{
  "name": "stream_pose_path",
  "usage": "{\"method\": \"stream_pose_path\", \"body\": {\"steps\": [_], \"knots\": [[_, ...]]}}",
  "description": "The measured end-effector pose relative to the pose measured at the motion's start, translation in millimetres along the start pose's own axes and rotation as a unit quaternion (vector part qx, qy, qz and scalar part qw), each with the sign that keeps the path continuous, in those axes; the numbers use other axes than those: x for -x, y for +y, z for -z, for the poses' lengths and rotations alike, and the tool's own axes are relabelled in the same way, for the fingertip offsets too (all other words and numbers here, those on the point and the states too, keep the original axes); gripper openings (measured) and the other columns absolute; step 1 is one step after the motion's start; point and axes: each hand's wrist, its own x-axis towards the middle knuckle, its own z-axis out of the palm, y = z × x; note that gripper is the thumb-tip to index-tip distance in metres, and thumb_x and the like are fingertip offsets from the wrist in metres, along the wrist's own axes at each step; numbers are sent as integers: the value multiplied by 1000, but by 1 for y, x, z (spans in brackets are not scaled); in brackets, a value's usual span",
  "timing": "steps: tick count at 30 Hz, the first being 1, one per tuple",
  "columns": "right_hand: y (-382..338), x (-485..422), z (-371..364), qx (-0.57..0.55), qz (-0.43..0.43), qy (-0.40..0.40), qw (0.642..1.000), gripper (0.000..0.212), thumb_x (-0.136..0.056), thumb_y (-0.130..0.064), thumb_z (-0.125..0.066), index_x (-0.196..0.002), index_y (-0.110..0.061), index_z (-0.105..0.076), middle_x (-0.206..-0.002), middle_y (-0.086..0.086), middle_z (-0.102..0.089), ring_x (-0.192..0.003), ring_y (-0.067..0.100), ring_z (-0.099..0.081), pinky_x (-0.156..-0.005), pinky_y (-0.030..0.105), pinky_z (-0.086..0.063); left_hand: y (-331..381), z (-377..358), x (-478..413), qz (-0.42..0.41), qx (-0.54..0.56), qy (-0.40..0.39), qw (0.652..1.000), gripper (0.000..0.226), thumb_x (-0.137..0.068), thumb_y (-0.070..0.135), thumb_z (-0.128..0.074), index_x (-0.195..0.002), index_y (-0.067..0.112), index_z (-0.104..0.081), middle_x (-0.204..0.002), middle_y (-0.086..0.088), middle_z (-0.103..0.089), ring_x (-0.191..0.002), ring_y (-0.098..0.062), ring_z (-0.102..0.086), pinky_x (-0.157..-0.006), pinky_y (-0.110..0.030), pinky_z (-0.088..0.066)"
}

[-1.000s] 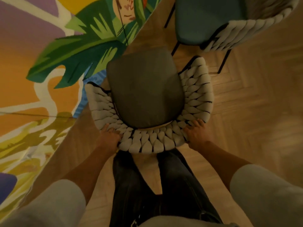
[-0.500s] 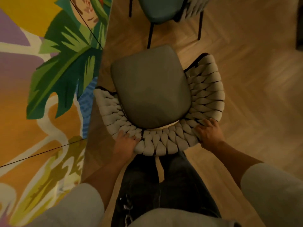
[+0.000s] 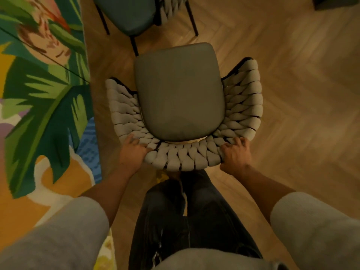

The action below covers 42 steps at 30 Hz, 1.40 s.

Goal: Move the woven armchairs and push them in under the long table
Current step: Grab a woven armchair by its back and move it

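The herringbone wooden floor spreads to the right of the right hand. A leaf-patterned surface lies to the left of the left hand. The woven armchair stands just ahead of both hands. Its curved back is nearest them and its seat front points away, with the long axis running straight forward toward a second chair beyond. Each hand grips the woven back rim with fingers curled over it, one at each corner.

Furnished room, maybe a dining area, herringbone wood floor, bright leaf-patterned rug, cushioned woven armchairs
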Motion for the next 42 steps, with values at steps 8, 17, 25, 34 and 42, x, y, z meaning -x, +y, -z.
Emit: {"method": "stream_pose_path", "body": {"steps": [8,17,25,34,42], "knots": [[-20,-6,10,-109,-108,2,988,49,-72,-56,-65,-114,-31,-66,-119,-7,-67,-134,28,-42,-114,48,-23,-22,59,-59,-26,-73,-74,994,52,-91,32,-59,-142,28,-51,-139,-1,-59,-136,-28,-43,-125,-53,-7],[-84,12,-2,-178,-203,-31,962,54,-70,-54,-69,-120,-32,-65,-124,-8,-67,-139,28,-39,-115,49,-21,-21,46,-58,-180,-40,-33,982,59,-82,43,-69,-137,27,-52,-134,-1,-60,-125,-27,-52,-110,-49,-32],[-147,35,-11,-264,-272,-34,925,58,-65,-54,-66,-119,-32,-67,-119,-7,-71,-135,30,-41,-110,49,-23,-39,45,-66,-242,-77,-48,966,46,-83,36,-66,-128,31,-56,-126,5,-66,-115,-22,-59,-106,-45,-34],[-154,10,6,-323,-285,-5,902,58,-62,-57,-63,-111,-27,-69,-111,-5,-69,-127,33,-43,-107,51,-25,-62,79,-106,-200,-91,-46,974,60,-89,23,-61,-144,39,-43,-147,9,-53,-140,-18,-43,-122,-53,-12],[-125,-28,34,-340,-285,4,896,60,-71,-62,-64,-120,-28,-66,-117,-4,-68,-133,34,-40,-113,53,-21,-75,121,-158,-206,-112,-15,972,50,-94,29,-60,-143,36,-49,-145,8,-55,-140,-18,-43,-123,-52,-6]]}}
